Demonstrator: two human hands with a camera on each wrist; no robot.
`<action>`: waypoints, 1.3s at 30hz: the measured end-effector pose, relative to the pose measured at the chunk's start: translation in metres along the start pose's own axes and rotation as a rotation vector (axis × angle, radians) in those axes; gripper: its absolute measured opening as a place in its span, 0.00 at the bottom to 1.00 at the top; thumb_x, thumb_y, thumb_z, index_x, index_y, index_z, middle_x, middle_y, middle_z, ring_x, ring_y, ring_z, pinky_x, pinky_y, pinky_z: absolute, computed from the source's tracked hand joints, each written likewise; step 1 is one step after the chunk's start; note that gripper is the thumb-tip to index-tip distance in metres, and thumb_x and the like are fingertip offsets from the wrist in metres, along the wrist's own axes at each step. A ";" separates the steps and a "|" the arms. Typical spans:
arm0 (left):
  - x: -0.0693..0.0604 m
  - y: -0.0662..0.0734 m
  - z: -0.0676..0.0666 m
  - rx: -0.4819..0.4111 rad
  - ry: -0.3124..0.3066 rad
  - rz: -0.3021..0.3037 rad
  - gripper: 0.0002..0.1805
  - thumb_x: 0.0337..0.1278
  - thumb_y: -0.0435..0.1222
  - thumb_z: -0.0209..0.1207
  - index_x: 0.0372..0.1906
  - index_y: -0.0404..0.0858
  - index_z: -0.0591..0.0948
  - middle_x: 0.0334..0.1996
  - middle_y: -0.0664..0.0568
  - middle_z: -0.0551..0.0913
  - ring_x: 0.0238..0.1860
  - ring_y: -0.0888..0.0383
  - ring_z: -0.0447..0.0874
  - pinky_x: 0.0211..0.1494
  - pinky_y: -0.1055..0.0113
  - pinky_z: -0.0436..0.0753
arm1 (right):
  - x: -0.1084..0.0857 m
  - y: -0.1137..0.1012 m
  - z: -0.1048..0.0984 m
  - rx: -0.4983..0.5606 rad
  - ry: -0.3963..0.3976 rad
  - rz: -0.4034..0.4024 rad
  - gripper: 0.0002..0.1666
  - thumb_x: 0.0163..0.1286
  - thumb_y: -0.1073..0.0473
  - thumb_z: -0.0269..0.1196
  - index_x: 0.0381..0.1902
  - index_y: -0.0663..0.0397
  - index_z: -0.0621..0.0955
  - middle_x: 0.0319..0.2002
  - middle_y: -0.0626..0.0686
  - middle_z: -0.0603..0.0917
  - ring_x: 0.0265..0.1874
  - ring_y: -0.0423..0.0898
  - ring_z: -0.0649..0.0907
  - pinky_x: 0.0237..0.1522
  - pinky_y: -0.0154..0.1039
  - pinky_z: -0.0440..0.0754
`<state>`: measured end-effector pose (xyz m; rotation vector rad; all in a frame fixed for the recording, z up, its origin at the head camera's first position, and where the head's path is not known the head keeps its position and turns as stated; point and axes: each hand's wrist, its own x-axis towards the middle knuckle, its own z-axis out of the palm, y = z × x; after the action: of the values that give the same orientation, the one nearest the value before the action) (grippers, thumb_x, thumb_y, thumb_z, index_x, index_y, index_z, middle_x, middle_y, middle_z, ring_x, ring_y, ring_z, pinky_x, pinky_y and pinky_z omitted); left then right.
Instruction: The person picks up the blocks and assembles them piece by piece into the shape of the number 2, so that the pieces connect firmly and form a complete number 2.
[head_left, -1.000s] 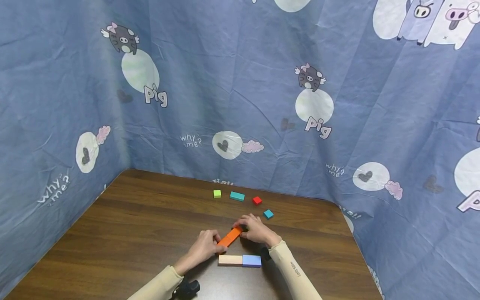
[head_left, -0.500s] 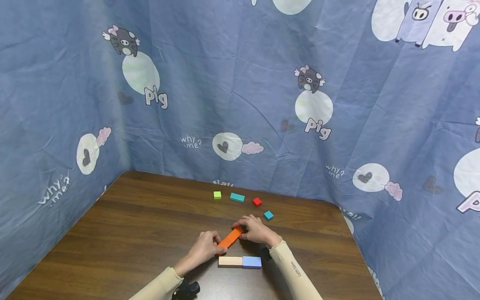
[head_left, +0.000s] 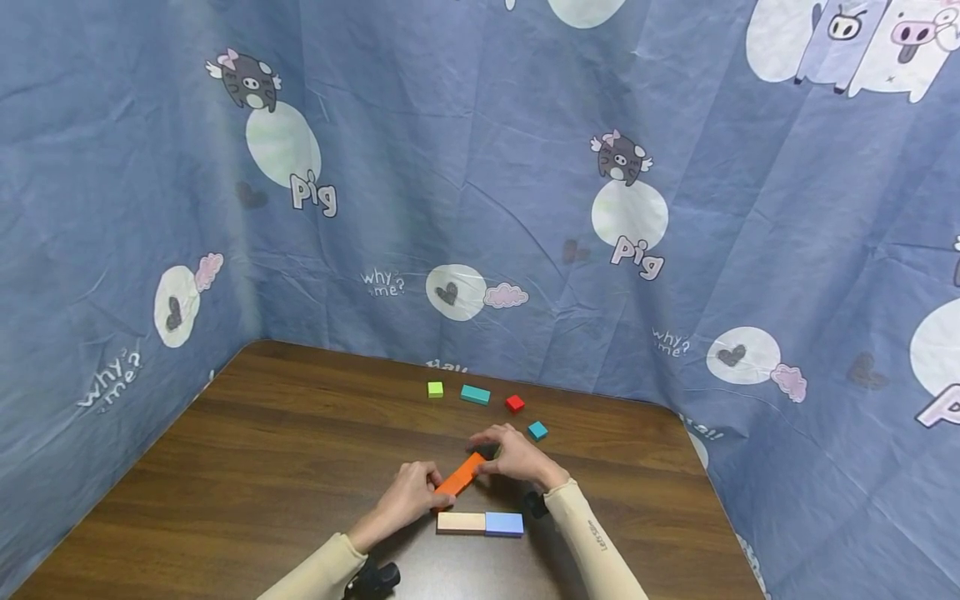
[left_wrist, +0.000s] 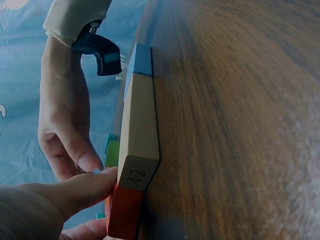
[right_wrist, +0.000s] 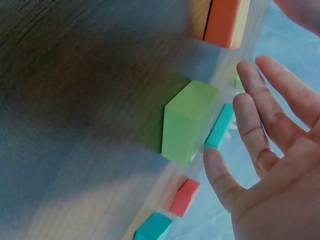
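Left hand (head_left: 408,493) pinches the near end of an orange block row (head_left: 460,477) lying diagonally on the table. In the left wrist view its thumb lies against the orange-red block (left_wrist: 125,212), beside the end of a cream block (left_wrist: 140,122). The right hand (head_left: 517,457) hovers at the row's far end, fingers spread; in the right wrist view this hand (right_wrist: 280,145) holds nothing. A green block (right_wrist: 187,122) stands on the table beside its fingertips, apart from the orange block (right_wrist: 221,22); the hand mostly hides it in the head view.
Nearer the person, a cream block (head_left: 461,523) and a blue block (head_left: 504,524) lie end to end. Farther back are a lime block (head_left: 435,389), a teal block (head_left: 476,395), a red block (head_left: 515,403) and a smaller teal block (head_left: 537,431). A patterned blue cloth (head_left: 465,208) hangs behind the table.
The right hand has let go of the orange row's far end, its fingers opening and shifting slightly right. The left hand keeps its pinch, and the blocks look unmoved.
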<state>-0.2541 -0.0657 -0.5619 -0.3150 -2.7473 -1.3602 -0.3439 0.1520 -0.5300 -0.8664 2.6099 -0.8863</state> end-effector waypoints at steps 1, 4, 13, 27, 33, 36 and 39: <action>0.000 0.000 0.000 -0.004 -0.004 -0.001 0.15 0.36 0.38 0.75 0.24 0.36 0.79 0.19 0.57 0.73 0.19 0.64 0.67 0.19 0.73 0.64 | 0.000 0.001 0.000 0.010 0.006 0.000 0.30 0.56 0.49 0.73 0.57 0.45 0.80 0.55 0.44 0.81 0.55 0.45 0.73 0.56 0.47 0.71; 0.000 0.001 0.000 -0.014 -0.014 -0.003 0.15 0.36 0.37 0.75 0.25 0.36 0.79 0.19 0.57 0.73 0.19 0.64 0.67 0.19 0.73 0.64 | -0.002 0.003 0.000 0.047 0.029 0.002 0.30 0.57 0.47 0.71 0.57 0.45 0.79 0.55 0.45 0.80 0.55 0.46 0.73 0.56 0.49 0.72; 0.000 0.000 0.000 -0.004 0.007 0.006 0.15 0.35 0.37 0.75 0.24 0.36 0.79 0.18 0.57 0.73 0.19 0.64 0.67 0.19 0.73 0.65 | -0.013 0.008 -0.011 0.272 0.136 0.032 0.37 0.60 0.47 0.69 0.65 0.50 0.73 0.63 0.51 0.75 0.63 0.58 0.72 0.61 0.57 0.69; -0.002 0.002 0.000 -0.005 0.018 0.003 0.16 0.35 0.37 0.75 0.24 0.35 0.79 0.17 0.57 0.73 0.18 0.65 0.66 0.18 0.74 0.63 | -0.039 0.023 -0.023 0.523 0.207 0.031 0.36 0.62 0.63 0.67 0.66 0.62 0.68 0.64 0.69 0.70 0.63 0.67 0.71 0.62 0.58 0.69; -0.002 0.001 0.001 -0.004 0.020 0.002 0.16 0.35 0.37 0.75 0.24 0.35 0.79 0.17 0.58 0.73 0.18 0.65 0.66 0.18 0.74 0.63 | -0.046 0.021 -0.022 0.559 0.178 0.013 0.36 0.62 0.68 0.65 0.65 0.73 0.64 0.64 0.74 0.67 0.64 0.69 0.68 0.65 0.59 0.64; -0.001 0.001 0.001 -0.002 0.016 0.005 0.16 0.35 0.37 0.75 0.24 0.35 0.79 0.18 0.58 0.73 0.18 0.65 0.66 0.18 0.74 0.63 | -0.046 0.022 -0.019 0.554 0.179 0.007 0.36 0.62 0.69 0.65 0.65 0.76 0.64 0.63 0.75 0.67 0.64 0.69 0.69 0.64 0.60 0.65; 0.000 0.000 0.001 0.002 0.011 0.009 0.16 0.35 0.38 0.75 0.24 0.35 0.79 0.18 0.58 0.73 0.18 0.65 0.66 0.19 0.74 0.64 | -0.045 0.025 -0.017 0.524 0.176 0.008 0.36 0.61 0.68 0.65 0.64 0.76 0.65 0.62 0.75 0.70 0.62 0.69 0.71 0.63 0.59 0.68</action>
<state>-0.2540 -0.0650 -0.5626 -0.3183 -2.7348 -1.3522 -0.3266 0.2035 -0.5300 -0.6531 2.3229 -1.6062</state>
